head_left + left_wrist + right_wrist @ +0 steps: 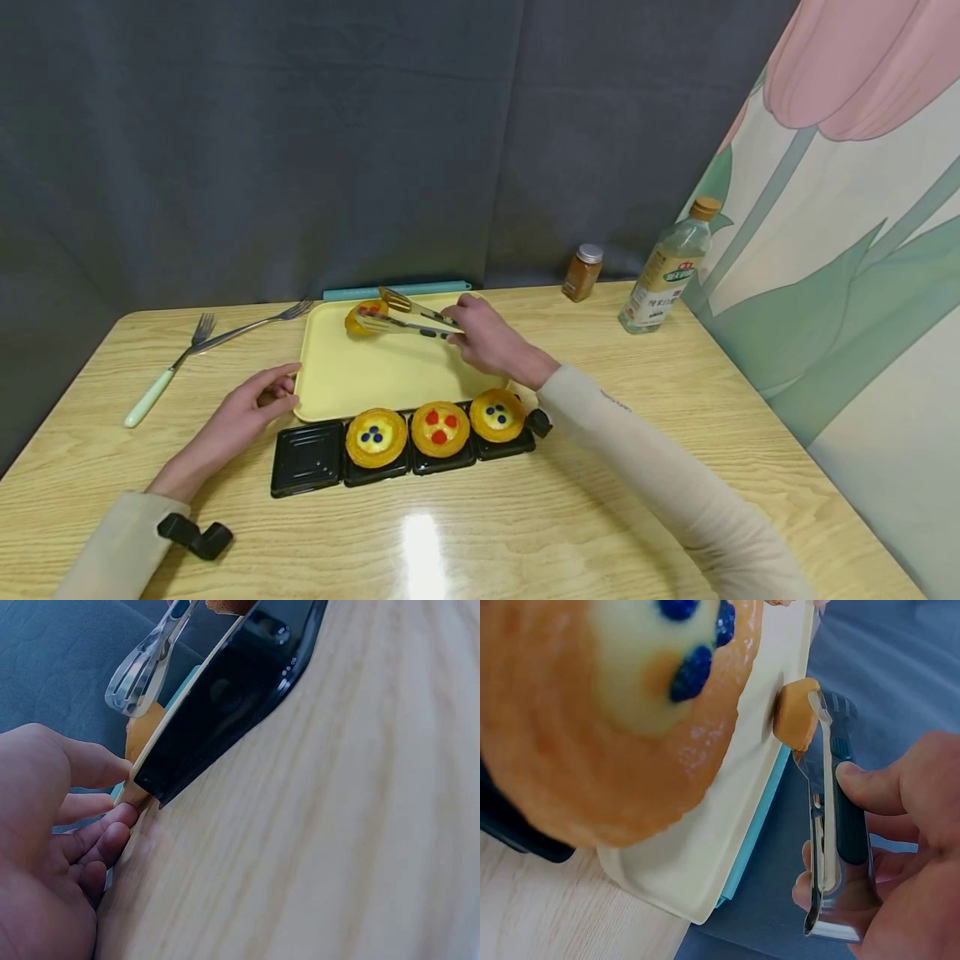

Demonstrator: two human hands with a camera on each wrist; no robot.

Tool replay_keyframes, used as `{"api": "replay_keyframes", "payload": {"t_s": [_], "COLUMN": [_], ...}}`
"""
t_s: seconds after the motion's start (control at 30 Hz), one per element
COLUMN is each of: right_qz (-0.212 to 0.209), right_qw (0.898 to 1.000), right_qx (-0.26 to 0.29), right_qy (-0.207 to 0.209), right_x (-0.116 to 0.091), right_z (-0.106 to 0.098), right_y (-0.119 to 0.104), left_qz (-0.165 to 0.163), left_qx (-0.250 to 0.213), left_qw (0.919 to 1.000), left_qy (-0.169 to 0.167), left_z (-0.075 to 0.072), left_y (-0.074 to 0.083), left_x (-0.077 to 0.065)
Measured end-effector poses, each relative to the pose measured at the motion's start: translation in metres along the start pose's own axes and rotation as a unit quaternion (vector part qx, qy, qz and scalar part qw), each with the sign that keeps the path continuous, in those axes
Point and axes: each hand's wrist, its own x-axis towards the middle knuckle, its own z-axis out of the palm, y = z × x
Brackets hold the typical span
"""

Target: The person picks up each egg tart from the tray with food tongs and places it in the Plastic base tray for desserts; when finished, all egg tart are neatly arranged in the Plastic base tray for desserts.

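My right hand (491,337) grips metal food tongs (851,817) with dark handle pads, thumb on one arm and fingers on the other. Between the tongs' ends stands a red-topped egg tart (362,320), at the back left of the pale yellow tray (390,371). My left hand (251,408) holds the tray's left edge with its thumb and fingertips, other fingers curled. In front of the tray lies a black four-part plastic holder (307,458). Its leftmost compartment is bare; the others carry a blueberry tart (377,437), a red-topped tart (440,429) and another blueberry tart (497,415).
A fork (176,358) with a pale green handle and another metal fork (258,323) lie left of the tray. Behind the tray is a teal strip (397,289). A spice jar (582,272) and a clear bottle (667,271) stand at the back right, near the curtain and wall.
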Motion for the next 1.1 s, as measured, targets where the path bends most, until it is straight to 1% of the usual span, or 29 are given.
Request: {"api": "replay_keyframes", "payload": {"t_s": [0.23, 0.47, 0.73, 1.1], "right_qz": [0.014, 0.016, 0.014, -0.004], "right_qw": [1.000, 0.999, 1.000, 1.000], "right_qx": [-0.016, -0.018, -0.022, -0.015], "right_qy": [-0.013, -0.022, -0.016, -0.001], "right_x": [0.0003, 0.0042, 0.0044, -0.0010], "right_z": [0.0001, 0.0010, 0.0007, -0.0037], "right_y": [0.0012, -0.0010, -0.0022, -0.0013], "left_qz": [0.009, -0.003, -0.007, -0.001], "left_qx": [-0.006, -0.002, 0.000, 0.001], "left_qw": [0.9999, 1.0000, 1.0000, 1.0000], "left_qy": [0.000, -0.001, -0.003, -0.004], "left_z": [0.0005, 0.0003, -0.0011, -0.0008], "left_y": [0.0005, -0.0012, 0.0026, 0.0010], "left_x": [-0.0002, -0.0004, 0.0001, -0.0001]}}
